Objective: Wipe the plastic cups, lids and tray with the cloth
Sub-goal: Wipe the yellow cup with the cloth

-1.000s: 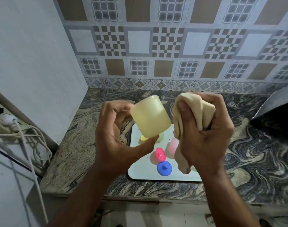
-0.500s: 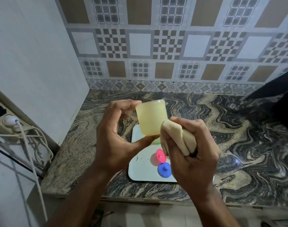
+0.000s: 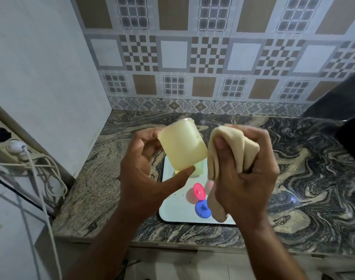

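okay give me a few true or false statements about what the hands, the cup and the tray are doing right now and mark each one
1. The left hand holds a pale yellow cup. True.
2. The right hand is empty. False: it grips a beige cloth.
3. The yellow cup stands on the tray. False: it is held tilted above the white tray.
4. A pink lid and a blue lid lie on the tray. True.

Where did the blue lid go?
The blue lid lies on the white tray, near its front edge, just below the pink lid and beside the hanging cloth.
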### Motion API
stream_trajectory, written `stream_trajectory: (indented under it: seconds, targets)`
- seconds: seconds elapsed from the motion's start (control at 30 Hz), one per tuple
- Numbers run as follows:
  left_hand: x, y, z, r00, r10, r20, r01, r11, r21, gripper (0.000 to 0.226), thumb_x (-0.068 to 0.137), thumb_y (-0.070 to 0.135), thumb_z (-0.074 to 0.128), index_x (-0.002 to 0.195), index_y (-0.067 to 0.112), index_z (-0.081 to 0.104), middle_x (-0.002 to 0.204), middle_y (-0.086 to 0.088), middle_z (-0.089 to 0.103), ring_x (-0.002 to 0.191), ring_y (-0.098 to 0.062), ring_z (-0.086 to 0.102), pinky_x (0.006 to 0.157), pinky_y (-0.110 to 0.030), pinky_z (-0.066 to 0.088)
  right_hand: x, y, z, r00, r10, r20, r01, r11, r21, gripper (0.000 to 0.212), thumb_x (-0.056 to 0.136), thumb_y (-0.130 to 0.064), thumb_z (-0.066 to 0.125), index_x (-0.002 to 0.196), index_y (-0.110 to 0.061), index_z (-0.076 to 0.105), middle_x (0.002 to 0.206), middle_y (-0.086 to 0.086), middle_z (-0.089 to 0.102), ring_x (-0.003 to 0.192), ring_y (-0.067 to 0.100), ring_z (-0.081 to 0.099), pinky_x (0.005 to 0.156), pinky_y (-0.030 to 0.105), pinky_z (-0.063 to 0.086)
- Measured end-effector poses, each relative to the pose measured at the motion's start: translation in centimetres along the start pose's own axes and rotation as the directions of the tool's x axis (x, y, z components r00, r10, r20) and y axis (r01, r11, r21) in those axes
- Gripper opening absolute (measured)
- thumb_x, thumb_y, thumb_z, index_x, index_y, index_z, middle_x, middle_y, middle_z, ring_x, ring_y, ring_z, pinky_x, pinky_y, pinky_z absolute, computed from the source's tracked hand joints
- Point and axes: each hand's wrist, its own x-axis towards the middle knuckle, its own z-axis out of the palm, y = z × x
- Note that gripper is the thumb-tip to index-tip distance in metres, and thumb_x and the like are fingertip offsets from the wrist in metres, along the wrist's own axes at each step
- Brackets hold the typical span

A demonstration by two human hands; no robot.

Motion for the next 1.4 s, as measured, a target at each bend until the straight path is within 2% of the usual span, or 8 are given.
stream_trajectory:
  seconds: [0.2, 0.3, 0.6, 0.73, 0.87, 0.97, 1.13, 1.4]
  targets:
    - [-0.2, 0.6, 0.7, 0.999, 0.027, 0.04, -0.024, 0.995, -0.095, 0.073, 0.069, 0.01, 0.089, 0.129, 0.03, 0.053, 0.137, 0.009, 0.063, 0.128, -0.031, 0.066, 0.099, -0.053, 0.058, -2.8, -0.2, 0.2, 0.995, -0.084, -0.046, 0.084, 0.996, 0.016, 0.021, 0.093, -0.012, 0.072, 0.11, -0.008, 0.061, 0.104, -0.002, 0.069, 0.088, -0.004, 0.067, 0.078, 0.011, 0.051]
    - [0.1, 0.5, 0.2, 0.999, 0.045, 0.027, -0.046, 0.999, 0.007, 0.068, 0.07, 0.021, 0.093, 0.128, 0.025, 0.057, 0.133, -0.005, 0.066, 0.125, -0.031, 0.065, 0.102, -0.052, 0.056, -2.3, 0.1, -0.1, 0.997, -0.078, -0.023, 0.077, 0.997, -0.014, 0.018, 0.096, -0.012, 0.075, 0.109, -0.013, 0.063, 0.105, -0.008, 0.07, 0.088, -0.002, 0.068, 0.078, 0.014, 0.052]
    - [0.8, 1.3, 0.1, 0.981, 0.148, 0.128, -0.186, 0.903, 0.388, 0.071, 0.067, 0.045, 0.09, 0.131, 0.027, 0.064, 0.116, 0.0, 0.063, 0.108, -0.004, 0.061, 0.092, -0.02, 0.049, -0.7, 0.0, -0.7, 0.989, -0.088, 0.122, 0.101, 0.989, -0.109, 0.016, 0.094, -0.014, 0.08, 0.105, -0.006, 0.072, 0.097, 0.004, 0.073, 0.082, 0.011, 0.07, 0.071, 0.024, 0.053]
    - [0.7, 0.8, -0.1, 0.965, 0.213, 0.154, -0.253, 0.912, 0.323, 0.072, 0.067, 0.03, 0.097, 0.13, 0.018, 0.064, 0.116, -0.012, 0.062, 0.109, -0.023, 0.064, 0.092, -0.038, 0.056, 1.1, 0.1, -0.7, 0.99, -0.035, 0.137, 0.051, 0.991, -0.12, 0.014, 0.093, -0.012, 0.081, 0.103, -0.008, 0.072, 0.096, 0.0, 0.074, 0.084, 0.015, 0.071, 0.072, 0.03, 0.055]
    - [0.2, -0.1, -0.1, 0.99, 0.11, 0.084, -0.116, 0.991, 0.066, 0.072, 0.065, 0.016, 0.097, 0.125, 0.02, 0.058, 0.126, -0.021, 0.062, 0.119, -0.037, 0.065, 0.101, -0.057, 0.054, 1.7, 0.9, -0.6, 0.995, 0.081, 0.062, -0.075, 0.993, -0.087, 0.012, 0.095, -0.019, 0.078, 0.1, -0.016, 0.067, 0.088, -0.012, 0.07, 0.075, 0.004, 0.066, 0.068, 0.022, 0.051]
    - [0.1, 0.0, 0.2, 0.998, 0.042, 0.046, -0.042, 0.999, 0.005, 0.071, 0.065, 0.017, 0.093, 0.122, 0.022, 0.052, 0.131, -0.017, 0.062, 0.122, -0.034, 0.066, 0.102, -0.056, 0.056, 0.4, 1.0, -0.7, 0.996, 0.083, -0.021, -0.083, 0.997, -0.007, 0.014, 0.097, -0.019, 0.072, 0.103, -0.008, 0.064, 0.093, -0.005, 0.07, 0.078, 0.001, 0.065, 0.073, 0.017, 0.05]
    - [0.1, 0.6, 0.9, 0.998, 0.005, 0.066, 0.0, 0.997, -0.071, 0.076, 0.066, 0.01, 0.091, 0.127, 0.022, 0.047, 0.138, 0.02, 0.059, 0.13, -0.023, 0.064, 0.099, -0.04, 0.058, -1.9, 0.3, -0.1, 0.998, 0.054, -0.026, -0.053, 0.998, 0.029, 0.014, 0.098, -0.017, 0.073, 0.105, -0.009, 0.064, 0.102, -0.004, 0.072, 0.087, 0.001, 0.069, 0.078, 0.015, 0.052]
    - [1.1, 0.5, -0.3, 0.993, 0.074, 0.089, -0.087, 0.985, 0.147, 0.075, 0.065, 0.031, 0.099, 0.128, 0.026, 0.059, 0.129, -0.013, 0.065, 0.121, -0.032, 0.067, 0.1, -0.055, 0.056, -0.8, -0.2, -0.6, 0.999, -0.012, 0.053, 0.014, 0.999, -0.041, 0.017, 0.093, -0.017, 0.077, 0.105, -0.015, 0.066, 0.098, -0.008, 0.072, 0.081, 0.002, 0.069, 0.071, 0.017, 0.052]
